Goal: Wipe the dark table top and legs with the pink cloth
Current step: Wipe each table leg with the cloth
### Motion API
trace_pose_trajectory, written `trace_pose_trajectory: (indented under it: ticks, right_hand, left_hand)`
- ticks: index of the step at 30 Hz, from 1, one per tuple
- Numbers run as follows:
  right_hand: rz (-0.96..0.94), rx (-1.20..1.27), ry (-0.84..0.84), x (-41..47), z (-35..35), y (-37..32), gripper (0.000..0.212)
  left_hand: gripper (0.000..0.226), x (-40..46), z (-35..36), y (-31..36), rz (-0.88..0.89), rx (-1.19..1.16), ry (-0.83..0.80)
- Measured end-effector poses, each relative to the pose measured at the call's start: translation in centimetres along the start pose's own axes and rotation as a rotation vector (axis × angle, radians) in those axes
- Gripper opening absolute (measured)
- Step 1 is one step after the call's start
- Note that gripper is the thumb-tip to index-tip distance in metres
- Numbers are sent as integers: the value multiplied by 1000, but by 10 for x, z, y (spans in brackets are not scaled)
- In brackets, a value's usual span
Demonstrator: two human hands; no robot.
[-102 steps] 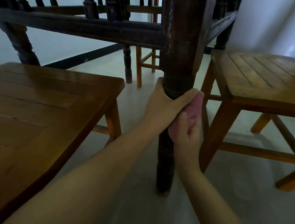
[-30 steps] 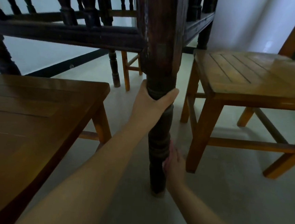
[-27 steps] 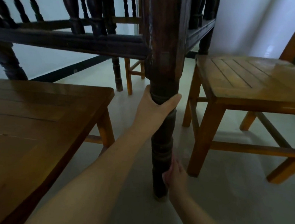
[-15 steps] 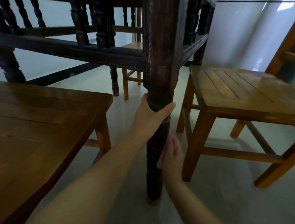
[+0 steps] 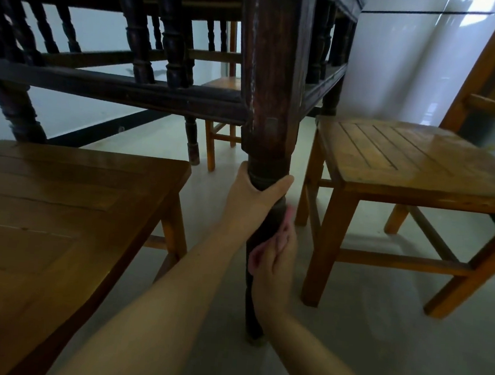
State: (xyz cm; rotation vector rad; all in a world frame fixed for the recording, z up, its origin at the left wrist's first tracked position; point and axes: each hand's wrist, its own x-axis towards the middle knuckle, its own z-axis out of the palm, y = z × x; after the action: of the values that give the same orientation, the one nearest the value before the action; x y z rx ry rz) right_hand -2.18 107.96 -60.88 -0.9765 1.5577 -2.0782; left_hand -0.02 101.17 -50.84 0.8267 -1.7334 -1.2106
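Observation:
I am low beside the dark table, looking at its near leg (image 5: 273,105), a square post that turns round lower down. My left hand (image 5: 253,193) grips the leg just below the square part, thumb on the right side. My right hand (image 5: 276,258) holds the pink cloth (image 5: 285,220) against the leg's right side, below the left hand. Only pink edges of the cloth show above and left of the fingers. The table top is out of view; the dark spindle rail (image 5: 114,86) runs to the left.
A light wooden stool (image 5: 59,200) stands close on the left and a wooden chair (image 5: 406,165) close on the right, with the leg between them. Another chair (image 5: 221,101) and dark leg (image 5: 192,140) stand behind. Pale floor (image 5: 377,333) lies below.
My right hand with the cloth slid down to near the foot of the leg, then came back up to its middle. The left hand kept its grip. My view tilted upward.

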Motion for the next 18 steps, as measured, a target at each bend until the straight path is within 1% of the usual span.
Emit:
trace_pose_trajectory:
  ticks: [4,6,7,9,11,12,13,14,15,16,17,18]
  right_hand:
    - [174,-51,-51,-15,-19,38,44]
    - [186,-35,-14,-12,-18,32,42]
    - [165,11,19,-6,-13,22,41]
    - [53,92,59,12,1,-7,38]
    - [-83,74,68,27,12,-31,34]
    - [-142,60,53,31,13,-37,34]
    - [-168,53,24,32,11,-34,35]
    - [-157,36,-10,29,6,-27,35]
    - [-102,30,-44,23,0,-17,31]
    - [-4,18,-52,16,-7,-6,26]
    - [92,-3,-36,8,-14,4,23]
    - [187,-55,-9,1,-20,10,24]
  left_hand:
    - [65,1,3,0,-16,30,13]
    - [65,4,3,0,-36,28,20]
    - [64,2,2,-2,-23,20,14]
    - [58,-1,1,-3,19,5,20]
    - [48,1,2,-3,68,-22,56]
    - [43,2,2,1,72,-31,-14]
    - [39,7,3,8,39,-75,-224]
    - [37,12,7,10,11,-87,-518]
    - [38,15,10,7,12,-119,-655]
    - [40,13,9,5,-32,-82,-536]
    - [43,9,7,2,-62,-79,-263]
    - [47,5,3,0,-64,-57,-26]
